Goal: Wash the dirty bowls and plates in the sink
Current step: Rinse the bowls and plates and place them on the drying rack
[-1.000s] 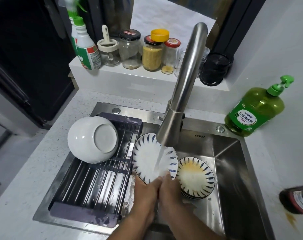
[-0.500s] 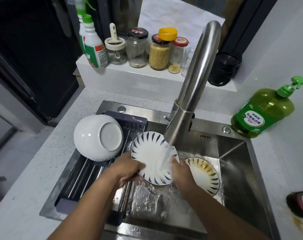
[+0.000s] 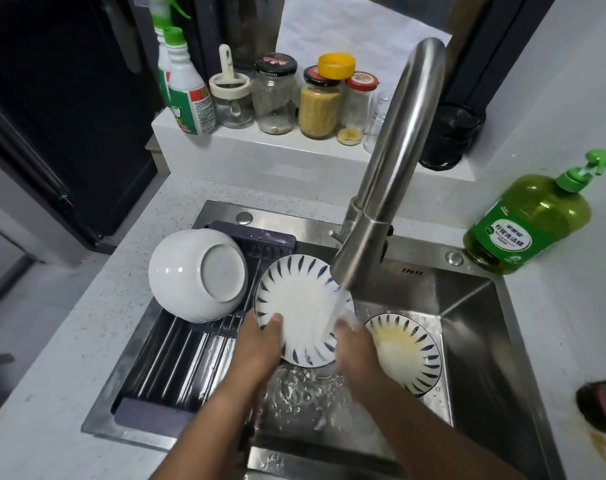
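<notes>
The blue-patterned plate is tilted up over the sink, right under the running faucet, with water hitting its right side. The left hand grips the lower left rim, thumb on the face, and the right hand is curled around the right edge where the stream lands. Just right of that, a second plate with a yellowish smear lies in the basin, partly hidden by the right hand. On the left, a white bowl sits upside down on the drying rack, almost touching the held plate. The faucet neck crosses in front of the back wall of the sink. A green soap bottle stands on the table at the back right corner, and jars and a spray bottle line the ledge behind. The sink's right half is open.
</notes>
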